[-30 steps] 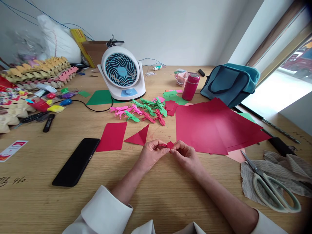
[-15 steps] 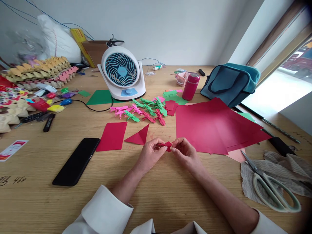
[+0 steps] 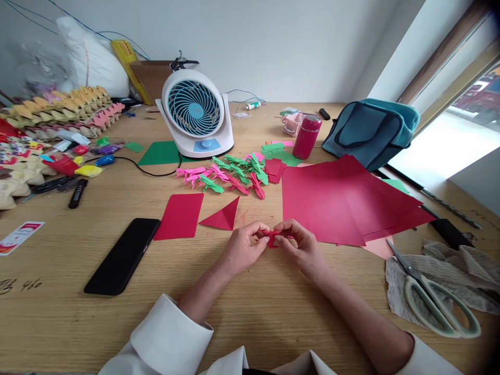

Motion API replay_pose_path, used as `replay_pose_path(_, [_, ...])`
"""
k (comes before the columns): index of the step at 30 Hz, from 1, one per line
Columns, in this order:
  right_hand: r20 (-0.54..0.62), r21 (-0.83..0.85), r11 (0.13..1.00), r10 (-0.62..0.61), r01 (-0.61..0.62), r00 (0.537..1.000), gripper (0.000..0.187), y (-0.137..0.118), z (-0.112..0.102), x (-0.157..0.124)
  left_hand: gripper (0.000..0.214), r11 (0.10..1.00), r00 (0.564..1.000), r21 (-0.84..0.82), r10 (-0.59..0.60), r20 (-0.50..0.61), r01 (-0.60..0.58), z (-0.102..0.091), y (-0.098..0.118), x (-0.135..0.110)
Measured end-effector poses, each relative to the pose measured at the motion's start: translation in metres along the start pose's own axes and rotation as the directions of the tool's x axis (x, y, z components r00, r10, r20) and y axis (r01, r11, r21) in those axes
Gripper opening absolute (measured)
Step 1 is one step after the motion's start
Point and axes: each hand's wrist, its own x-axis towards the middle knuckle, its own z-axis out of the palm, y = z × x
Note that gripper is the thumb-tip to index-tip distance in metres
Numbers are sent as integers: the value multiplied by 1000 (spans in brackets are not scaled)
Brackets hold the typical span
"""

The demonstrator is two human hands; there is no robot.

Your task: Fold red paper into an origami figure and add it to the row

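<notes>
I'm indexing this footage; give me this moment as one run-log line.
left hand: pinching small red paper | right hand: pinching same paper | nearby: folded red triangle, large red sheets | scissors: on crumpled cloth

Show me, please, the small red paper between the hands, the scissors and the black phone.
Small red paper (image 3: pixel 272 241): head view, middle of its visible part.
Scissors (image 3: pixel 412 272): head view, blades, near the handles.
Black phone (image 3: pixel 123 256): head view, middle of its upper surface.

Craft workspace: folded paper figures (image 3: pixel 211 184), red sheets (image 3: pixel 320 203), scissors (image 3: pixel 419 277).
</notes>
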Motion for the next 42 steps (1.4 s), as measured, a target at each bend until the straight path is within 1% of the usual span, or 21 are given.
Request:
replay_pose_path(4, [26,54,998,30,-31,999,20,1,2,-2,22,999,996,-40,18,-83,-21,0,2,-1])
replay_pose_path(6, [29,55,998,40,-42,999,21,2,2,-2,15,998,993,-18,61,-103,-63,0,3,-1])
replay_pose_path(8, [41,57,998,36,-39,999,22,1,2,-2,9,994,991,33,102,-84,-100,0,2,-2])
replay_pose_path(11, [64,70,997,31,-35,997,20,-1,2,-2,14,988,992,106,119,-37,-114,0,3,-4])
replay_pose_path(15, [44,71,997,35,-39,998,17,-3,2,-1,16,981,987,137,145,-63,-135,3,4,-5])
replay_pose_path(19, [43,66,997,35,-38,998,18,-3,1,-1,24,976,984,158,166,-70,-153,4,2,-4])
replay_pose_path(21, [48,20,1000,8,-9,999,15,-4,0,0,27,972,982,175,174,-70,-160,4,1,-4])
replay_pose_path(25, [46,-120,985,-117,122,992,7,-4,-3,1,27,969,982,187,178,-65,-163,3,3,-3])
replay_pose_path(27, [49,-163,970,-176,182,983,4,-3,-3,1,26,976,985,158,159,-62,-147,2,5,-3])
replay_pose_path(30, [55,-211,946,-241,248,969,8,-4,-4,2,24,992,993,70,105,-55,-102,2,6,-4])
replay_pose_path(34, [71,-245,920,-297,305,952,12,-8,-4,1,16,997,999,-78,18,-27,-20,2,6,-4])
replay_pose_path(37, [102,-273,898,-331,346,938,15,-12,-4,0,11,986,1000,-167,-17,-10,15,2,5,-3])
replay_pose_path(42, [136,-308,862,-380,404,915,19,-12,-5,-1,4,975,999,-218,-36,-11,33,4,1,-2])
